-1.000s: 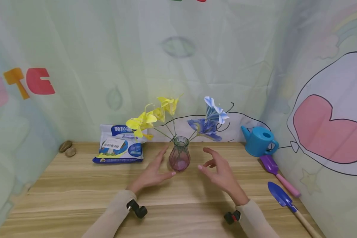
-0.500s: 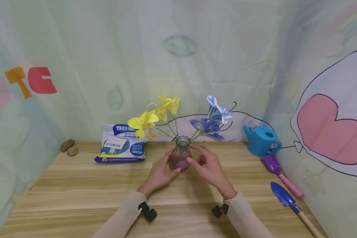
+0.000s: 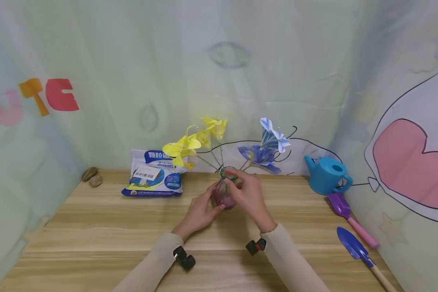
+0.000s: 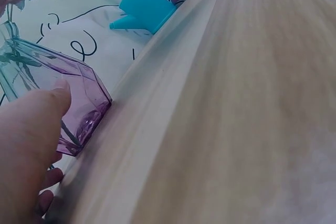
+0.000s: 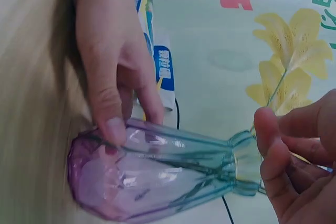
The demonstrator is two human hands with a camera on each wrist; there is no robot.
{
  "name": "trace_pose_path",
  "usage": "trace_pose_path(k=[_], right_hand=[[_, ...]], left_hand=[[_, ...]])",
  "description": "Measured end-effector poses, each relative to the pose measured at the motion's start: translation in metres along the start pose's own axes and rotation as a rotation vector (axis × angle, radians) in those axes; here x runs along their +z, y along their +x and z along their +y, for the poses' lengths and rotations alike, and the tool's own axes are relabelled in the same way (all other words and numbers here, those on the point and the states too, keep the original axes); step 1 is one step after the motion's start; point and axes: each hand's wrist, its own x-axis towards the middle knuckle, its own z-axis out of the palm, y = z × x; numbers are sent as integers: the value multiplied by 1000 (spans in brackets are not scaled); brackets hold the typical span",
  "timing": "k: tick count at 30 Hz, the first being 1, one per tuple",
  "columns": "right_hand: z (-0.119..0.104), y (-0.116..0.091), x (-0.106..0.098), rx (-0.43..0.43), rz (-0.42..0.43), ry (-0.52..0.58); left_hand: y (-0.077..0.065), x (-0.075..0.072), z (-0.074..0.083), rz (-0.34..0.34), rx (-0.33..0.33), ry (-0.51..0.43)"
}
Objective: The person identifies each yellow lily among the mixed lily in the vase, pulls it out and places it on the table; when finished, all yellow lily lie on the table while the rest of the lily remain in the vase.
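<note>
A: Position of the vase point(image 3: 223, 195)?
B: Upright at the far part of the wooden table point(image 3: 113, 235), between the bag point(image 3: 157, 178) and the watering can point(image 3: 325, 175). Clear glass, purple at the base, greenish at the neck.
A: Left hand point(image 3: 198, 213)?
B: Grasping the vase round its body. Thumb on the near face, fingers on the other side.
A: Right hand point(image 3: 253, 198)?
B: At the mouth, fingers bent, thumb and forefinger close together beside a green stem point(image 5: 276, 88). Cannot tell whether the stem is pinched.
A: Contents?
B: Yellow flowers point(image 3: 182, 149) leaning left, blue flowers point(image 3: 260, 156) leaning right. Stems visible through the glass.
A: Surroundings?
B: Brown stones point(image 3: 89, 174) left of the bag, near it. At the right side, a purple shovel point(image 3: 339, 205) with a pink handle just below the watering can; nearer the person, a blue trowel point(image 3: 352, 243) with a wooden handle.
</note>
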Motion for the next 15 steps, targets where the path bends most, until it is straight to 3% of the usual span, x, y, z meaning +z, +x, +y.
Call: trace_pose_path(k=[7,15], right_hand=[[-7,13,12,-8,49,-114],[-7,22,21,-18,52,-170]], left_hand=[[1,-1,3,-8,-27,28],[1,0,3,-8,-25,32]])
